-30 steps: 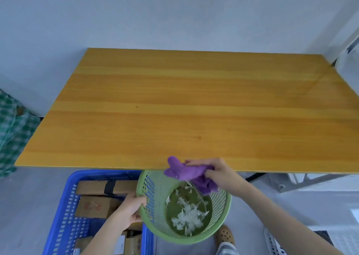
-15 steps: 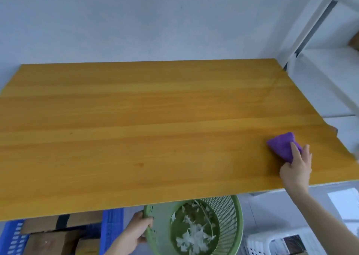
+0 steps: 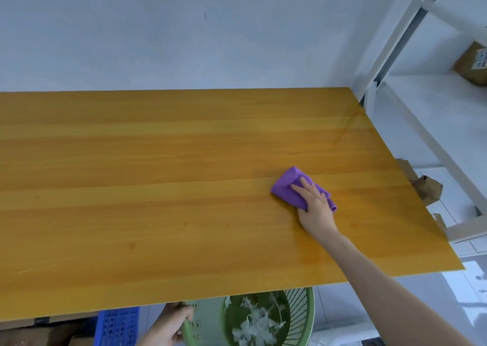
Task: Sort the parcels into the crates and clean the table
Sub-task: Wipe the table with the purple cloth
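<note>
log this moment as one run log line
phase: table wipe | right hand: pressing purple cloth flat on table | left hand: gripping green basket rim below table edge | basket: white scraps inside

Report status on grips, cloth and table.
Right grip flat, pressing purple cloth onto wooden table. Left grip holds green basket's rim, below table edge. Nothing blocking cloth in view.

one cloth [image 3: 287,187] — one basket [image 3: 303,319] — one crate [image 3: 117,327]

Parcel storeroom or sorting room. A wooden table [image 3: 184,187] stands against a plain wall [image 3: 184,29]. White metal shelving [image 3: 434,103] at right carries a brown parcel [image 3: 471,64]. Below the near edge are a blue crate [image 3: 117,327] with cardboard boxes [image 3: 44,335] and a green basket [image 3: 303,319] of scraps.
</note>
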A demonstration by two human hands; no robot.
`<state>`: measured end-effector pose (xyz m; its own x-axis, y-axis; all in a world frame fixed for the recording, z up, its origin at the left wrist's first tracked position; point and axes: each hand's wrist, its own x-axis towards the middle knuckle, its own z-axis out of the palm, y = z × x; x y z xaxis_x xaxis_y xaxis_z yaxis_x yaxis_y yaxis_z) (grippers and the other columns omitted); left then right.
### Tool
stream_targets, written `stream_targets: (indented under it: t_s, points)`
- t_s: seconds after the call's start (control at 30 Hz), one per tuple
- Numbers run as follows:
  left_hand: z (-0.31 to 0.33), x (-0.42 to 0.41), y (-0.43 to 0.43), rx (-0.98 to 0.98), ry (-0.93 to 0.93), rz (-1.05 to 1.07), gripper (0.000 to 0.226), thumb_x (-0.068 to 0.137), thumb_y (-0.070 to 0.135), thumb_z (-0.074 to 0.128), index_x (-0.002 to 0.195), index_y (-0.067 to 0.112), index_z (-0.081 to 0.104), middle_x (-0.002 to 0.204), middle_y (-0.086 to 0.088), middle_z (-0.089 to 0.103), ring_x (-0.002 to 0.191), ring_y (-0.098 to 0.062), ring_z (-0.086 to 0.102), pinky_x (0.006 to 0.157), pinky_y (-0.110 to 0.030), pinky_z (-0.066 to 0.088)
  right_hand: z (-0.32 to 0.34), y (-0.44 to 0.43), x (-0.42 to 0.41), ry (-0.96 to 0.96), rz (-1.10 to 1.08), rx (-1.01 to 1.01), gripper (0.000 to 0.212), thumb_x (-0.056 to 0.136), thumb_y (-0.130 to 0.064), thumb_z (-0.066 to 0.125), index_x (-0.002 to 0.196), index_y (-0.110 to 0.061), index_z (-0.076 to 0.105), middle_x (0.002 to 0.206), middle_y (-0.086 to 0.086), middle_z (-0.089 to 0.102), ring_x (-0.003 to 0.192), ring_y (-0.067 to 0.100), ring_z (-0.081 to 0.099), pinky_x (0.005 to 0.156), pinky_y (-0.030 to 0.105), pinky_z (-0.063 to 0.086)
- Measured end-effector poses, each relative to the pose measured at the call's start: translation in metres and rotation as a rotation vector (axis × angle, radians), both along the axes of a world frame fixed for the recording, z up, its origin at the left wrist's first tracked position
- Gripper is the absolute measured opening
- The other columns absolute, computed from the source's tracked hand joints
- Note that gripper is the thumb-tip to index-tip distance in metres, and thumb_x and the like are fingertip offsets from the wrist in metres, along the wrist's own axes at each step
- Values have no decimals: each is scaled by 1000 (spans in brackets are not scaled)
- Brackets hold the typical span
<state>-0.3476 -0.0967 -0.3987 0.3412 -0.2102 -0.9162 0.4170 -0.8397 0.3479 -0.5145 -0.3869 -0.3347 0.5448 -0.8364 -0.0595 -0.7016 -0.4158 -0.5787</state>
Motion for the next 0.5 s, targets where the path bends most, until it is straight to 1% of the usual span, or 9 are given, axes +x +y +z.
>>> stream_targets:
  t_s: [0.07, 0.13, 0.23, 0.33, 0.4, 0.5]
  points:
    - [-1, -1, 2, 3, -19, -7, 14, 84, -11, 44, 82, 2, 40, 81, -12, 36, 72, -23, 42, 55, -29, 34, 2, 3, 12, -34, 56, 27, 67, 74, 12, 48, 132, -21, 56, 151, -1, 36, 143, 19, 26, 118, 35, 15]
    - [-2, -2, 5, 10, -3, -12, 13, 84, -10, 43, 89, 3, 42, 83, -13, 39, 73, -24, 43, 55, -29, 36, 2, 7, 15, -70, 108, 56, 68, 70, 16, 45, 125, -20, 62, 145, -4, 45, 140, 14, 32, 114, 25, 20]
    - [-3, 0, 11, 11, 23, -21, 13, 85, -9, 41, 84, 3, 45, 83, -13, 39, 69, -25, 42, 54, -30, 39, 4, 20, 16, -136, 149, 104, 60, 70, 16, 46, 111, -20, 71, 133, -7, 57, 131, 7, 43, 104, 12, 26]
    - [-6, 1, 16, 14, 33, -30, 16, 84, -10, 40, 80, 4, 47, 76, -11, 35, 67, -24, 42, 52, -28, 39, 7, 49, 15, -174, 230, 171, 51, 71, 16, 49, 98, -17, 75, 121, -7, 65, 119, -1, 50, 97, -2, 23]
    - [-8, 2, 17, 12, 32, -30, 15, 83, -9, 41, 86, 3, 48, 78, -12, 37, 70, -26, 45, 50, -28, 42, 6, 71, 13, -184, 277, 206, 46, 71, 14, 52, 93, -18, 77, 115, -12, 66, 112, -11, 48, 94, -4, 22]
    - [-9, 6, 21, -13, 54, -21, 14, 83, -9, 41, 90, 2, 48, 81, -12, 36, 72, -27, 43, 43, -27, 45, -1, 99, 7, -197, 323, 245, 47, 70, 11, 52, 88, -24, 77, 107, -29, 63, 111, -15, 50, 97, 4, 30]
